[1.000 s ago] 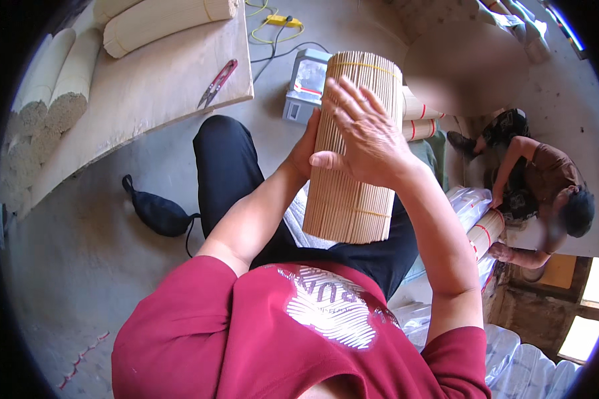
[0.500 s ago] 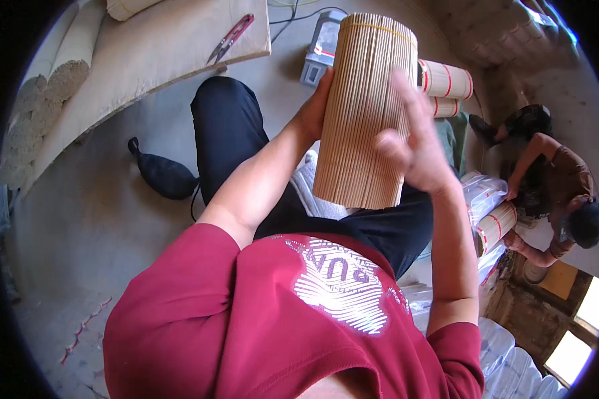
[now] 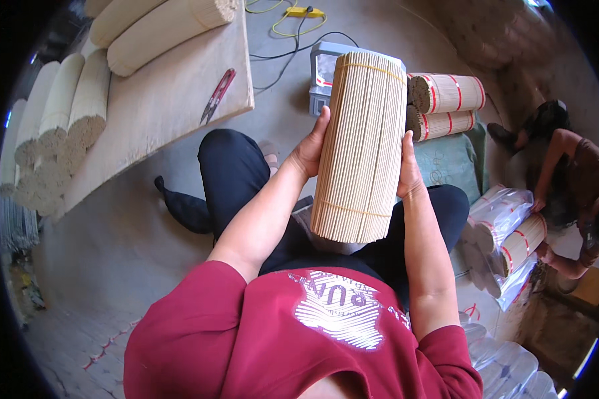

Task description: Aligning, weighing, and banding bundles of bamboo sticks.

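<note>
Between my hands is a thick bundle of thin wooden sticks (image 3: 359, 149), with a yellowish band round it near each end. My left hand (image 3: 311, 145) grips its left side, the thumb pointing up along it. On the opposite side my right hand (image 3: 409, 166) holds it the same way; the fingers of both hands are mostly hidden behind the bundle. It is held above my lap, its long side pointing away from me and leaning slightly to the right.
Red-handled thread snips (image 3: 219, 96) lie on a board (image 3: 173, 113), with large stick bundles (image 3: 170, 33) behind. A grey box (image 3: 323, 76) stands past my bundle. Red-banded bundles (image 3: 452, 93) are stacked at right. A co-worker (image 3: 572, 159) handles another banded bundle (image 3: 522, 243) with clear plastic.
My right hand, blurred over the front of the bundle before, now grips its right side. The bundle sits lower in view, and its lower band now shows.
</note>
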`<state>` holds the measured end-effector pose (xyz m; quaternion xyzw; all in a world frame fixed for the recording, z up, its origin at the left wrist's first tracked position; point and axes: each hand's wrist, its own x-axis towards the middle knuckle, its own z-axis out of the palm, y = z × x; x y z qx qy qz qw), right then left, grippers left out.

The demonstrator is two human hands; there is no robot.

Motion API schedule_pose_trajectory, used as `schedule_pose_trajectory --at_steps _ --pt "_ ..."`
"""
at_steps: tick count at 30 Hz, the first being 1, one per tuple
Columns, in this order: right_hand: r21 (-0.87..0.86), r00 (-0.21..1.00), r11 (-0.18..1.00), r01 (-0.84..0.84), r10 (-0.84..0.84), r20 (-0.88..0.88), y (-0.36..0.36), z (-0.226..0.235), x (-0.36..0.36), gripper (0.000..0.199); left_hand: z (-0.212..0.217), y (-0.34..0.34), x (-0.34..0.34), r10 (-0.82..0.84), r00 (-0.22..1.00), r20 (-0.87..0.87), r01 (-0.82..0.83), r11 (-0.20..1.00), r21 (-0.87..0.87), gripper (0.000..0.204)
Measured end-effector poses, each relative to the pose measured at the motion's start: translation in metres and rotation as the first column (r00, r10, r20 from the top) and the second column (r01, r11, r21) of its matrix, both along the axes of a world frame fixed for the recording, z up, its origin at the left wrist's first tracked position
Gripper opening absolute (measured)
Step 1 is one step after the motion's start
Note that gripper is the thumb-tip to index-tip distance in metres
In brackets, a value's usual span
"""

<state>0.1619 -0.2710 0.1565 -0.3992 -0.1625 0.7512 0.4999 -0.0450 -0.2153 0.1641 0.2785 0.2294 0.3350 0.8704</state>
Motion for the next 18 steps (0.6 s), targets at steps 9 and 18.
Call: schedule_pose_trajectory --at_steps 9,18 --pt "-0.070 0.998 0.997 -0.031 0.034 0.048 0.022 0.001 0.006 0.071 0.022 0.034 0.006 0.000 0.985 -0.172 0.014 0.997 0.079 0.095" --pt "0.090 0.992 0.996 -0.013 0.001 0.126 0.066 -0.032 0.014 0.076 -0.020 0.073 0.020 0.063 0.966 -0.251 -0.045 0.996 0.079 0.090"
